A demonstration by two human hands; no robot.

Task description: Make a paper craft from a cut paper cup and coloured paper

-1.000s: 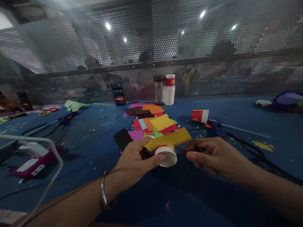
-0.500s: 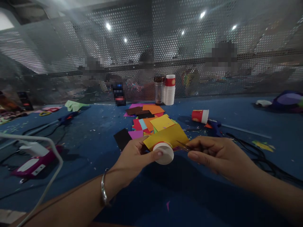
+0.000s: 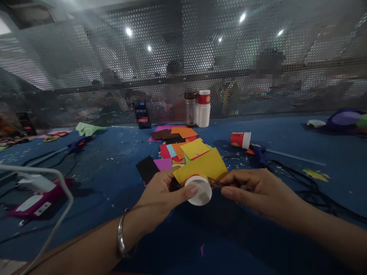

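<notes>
My left hand (image 3: 168,193) grips a small paper cup (image 3: 200,194), its white round end facing me and its thumb lying across it. A strip of red shows at the cup's upper edge. Against the cup's far side lies a sheet of yellow paper (image 3: 202,164), held by the same hand. My right hand (image 3: 255,189) is closed around scissors (image 3: 215,183); the handles are mostly hidden by the fingers. Their thin blades lie at the paper's lower edge, just right of the cup.
Coloured paper sheets (image 3: 197,148) are piled ahead. A red-and-white cup (image 3: 241,140) lies beside a blue glue gun (image 3: 259,152). Behind stand a jar (image 3: 190,110) and stacked cups (image 3: 203,114). A magenta power strip (image 3: 40,204) and white cable (image 3: 67,191) are at left, black cords (image 3: 309,187) at right.
The right hand and scissors have moved left, closer to the cup. The cup has tilted slightly and come a little lower, and the yellow paper has turned a bit upward.
</notes>
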